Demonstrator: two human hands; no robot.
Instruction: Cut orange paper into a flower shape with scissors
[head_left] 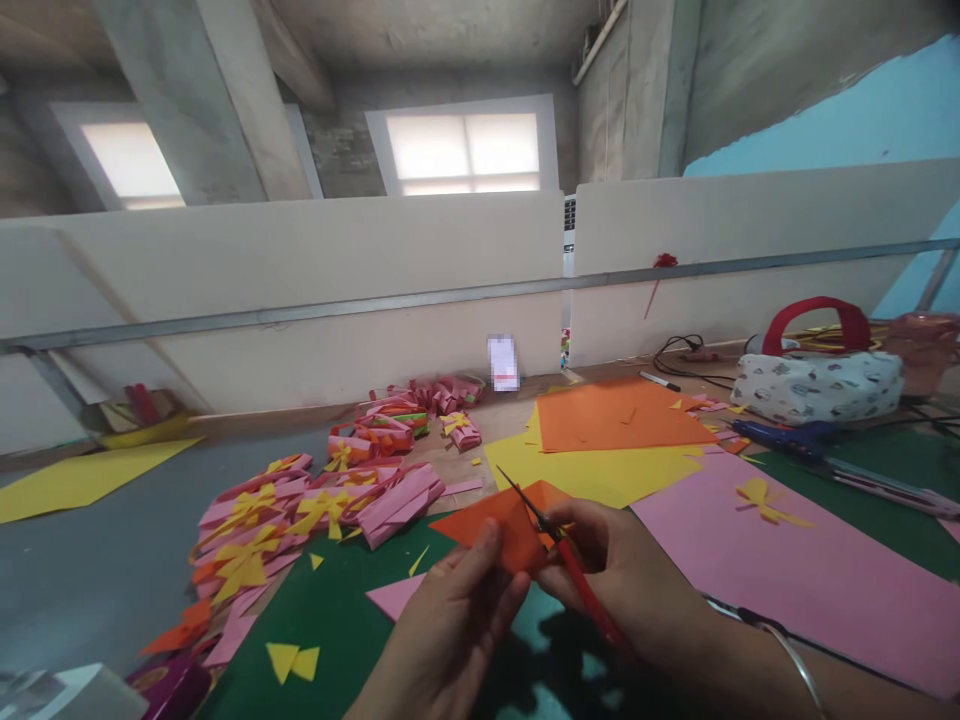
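My left hand point(448, 628) pinches a folded piece of orange paper point(504, 525) between thumb and fingers, just above the green mat point(337, 620). My right hand point(626, 575) grips red-handled scissors point(571, 565). Their blades are apart and point up and left across the top of the orange piece. A thin bangle sits on my right wrist.
A pile of pink and yellow paper bows point(315, 505) lies to the left. Orange sheets point(611, 412), yellow sheets point(592, 468) and a pink sheet point(810, 570) lie ahead and right. A blue glue gun point(787, 435) and a patterned bag point(817, 382) sit at far right.
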